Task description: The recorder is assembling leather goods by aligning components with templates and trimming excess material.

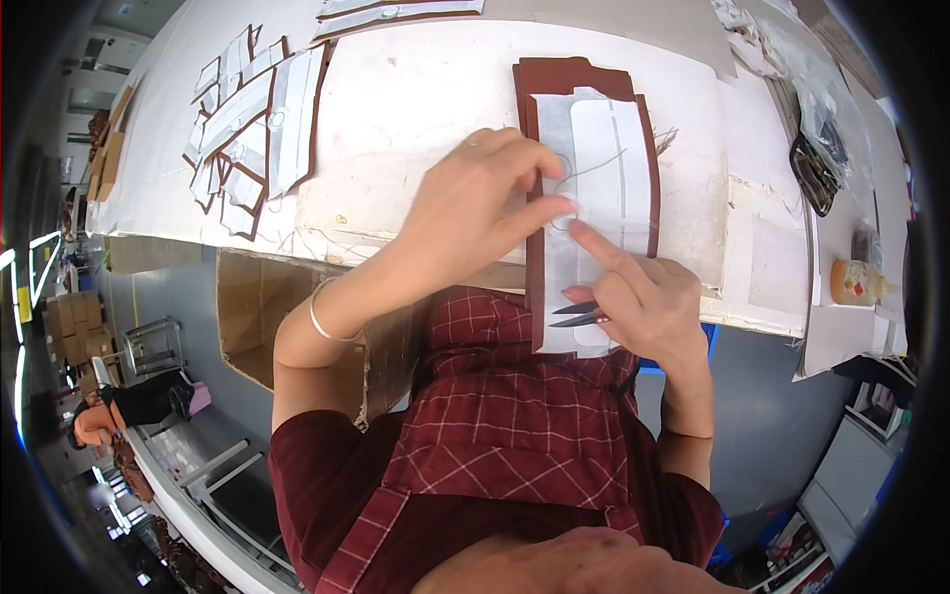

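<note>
A long panel (594,257) with a whitish backing lies on top of a brown piece (569,77) at the table's front edge, its lower end jutting past the edge. Over its left side is my left hand (485,188), thumb and index finger bent with a gap between their tips. That thumb touches down beside a small pale round shape, partly hidden. A thin grey thread (599,165) curls out near these fingers. My right hand (648,297) is closed around dark-bladed thread snips (577,318), while its index finger stretches to the same spot.
Several brown-edged, white-backed pieces (242,119) lie at the left of the white table (396,99). Far right are clear plastic wrapping (826,119) and a bottle with yellowish contents (856,283). A cardboard box (242,327) stands beneath the table. Another person (99,421) is far left.
</note>
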Available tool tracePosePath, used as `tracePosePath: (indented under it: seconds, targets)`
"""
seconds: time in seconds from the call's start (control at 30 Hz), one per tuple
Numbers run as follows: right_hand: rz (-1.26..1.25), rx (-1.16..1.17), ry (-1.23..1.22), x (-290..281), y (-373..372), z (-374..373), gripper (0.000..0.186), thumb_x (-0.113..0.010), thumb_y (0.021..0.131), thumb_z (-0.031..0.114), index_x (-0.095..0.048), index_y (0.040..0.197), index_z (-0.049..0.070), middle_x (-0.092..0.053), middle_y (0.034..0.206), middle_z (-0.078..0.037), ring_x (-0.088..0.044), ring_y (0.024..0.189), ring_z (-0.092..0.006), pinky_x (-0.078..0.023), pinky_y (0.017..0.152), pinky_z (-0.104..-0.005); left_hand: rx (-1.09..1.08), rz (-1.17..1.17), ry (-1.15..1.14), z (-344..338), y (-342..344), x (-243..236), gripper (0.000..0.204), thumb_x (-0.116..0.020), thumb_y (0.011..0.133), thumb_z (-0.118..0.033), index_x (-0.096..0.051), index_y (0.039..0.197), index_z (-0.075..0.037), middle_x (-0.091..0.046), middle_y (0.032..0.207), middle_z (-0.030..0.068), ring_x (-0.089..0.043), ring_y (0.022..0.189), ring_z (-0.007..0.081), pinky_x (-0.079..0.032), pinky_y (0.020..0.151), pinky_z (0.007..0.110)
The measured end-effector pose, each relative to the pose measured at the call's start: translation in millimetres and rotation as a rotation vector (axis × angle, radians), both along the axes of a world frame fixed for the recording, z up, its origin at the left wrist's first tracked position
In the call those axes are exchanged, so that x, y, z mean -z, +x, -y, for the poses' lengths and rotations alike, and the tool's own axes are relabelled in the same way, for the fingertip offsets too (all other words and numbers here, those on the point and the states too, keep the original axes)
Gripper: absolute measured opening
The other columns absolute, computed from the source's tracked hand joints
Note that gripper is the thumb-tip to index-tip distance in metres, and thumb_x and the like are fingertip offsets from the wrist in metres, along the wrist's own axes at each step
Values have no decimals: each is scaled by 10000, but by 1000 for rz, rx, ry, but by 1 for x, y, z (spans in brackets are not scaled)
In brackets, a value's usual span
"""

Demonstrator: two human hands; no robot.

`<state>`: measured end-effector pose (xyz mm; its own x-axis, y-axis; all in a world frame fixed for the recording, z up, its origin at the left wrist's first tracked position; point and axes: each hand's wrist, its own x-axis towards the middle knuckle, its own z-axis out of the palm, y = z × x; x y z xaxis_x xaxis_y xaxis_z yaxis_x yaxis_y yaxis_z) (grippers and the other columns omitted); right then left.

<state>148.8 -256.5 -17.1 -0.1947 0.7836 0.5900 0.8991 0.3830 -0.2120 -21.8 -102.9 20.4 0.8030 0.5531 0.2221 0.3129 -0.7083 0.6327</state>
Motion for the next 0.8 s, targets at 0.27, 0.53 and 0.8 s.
tracePosePath:
  seconds: [0.27, 0.53, 0.8]
  targets:
    - [53, 5, -90, -7, -5, 0, 446, -808, 709, 166, -372, 636, 109, -708, 1211, -77, -533, 487, -115, -405, 431, -244, -64, 323, -802, -17, -14, 9, 131, -564, 1013, -164, -552, 1102, -69, -591, 803, 11, -510, 734, 124, -415, 713, 261]
    - [112, 42, -76, 0, -5, 0, 458, -723, 869, 294, -365, 642, 121, -670, 1294, -36, -419, 451, -52, -363, 411, -200, -32, 151, 293, -8, -16, 15, 181, -774, 791, -164, -690, 939, -102, -641, 929, 14, -563, 1005, 219, -396, 871, 363]
    - [138, 57, -86, -1, -8, -1, 424, -706, 879, 263, -383, 646, 119, -671, 1294, -36, -407, 450, -57, -353, 409, -203, 135, 42, 602, -9, -2, 12, 178, -800, 715, -213, -677, 829, -156, -612, 914, -71, -562, 1040, 144, -297, 808, 339]
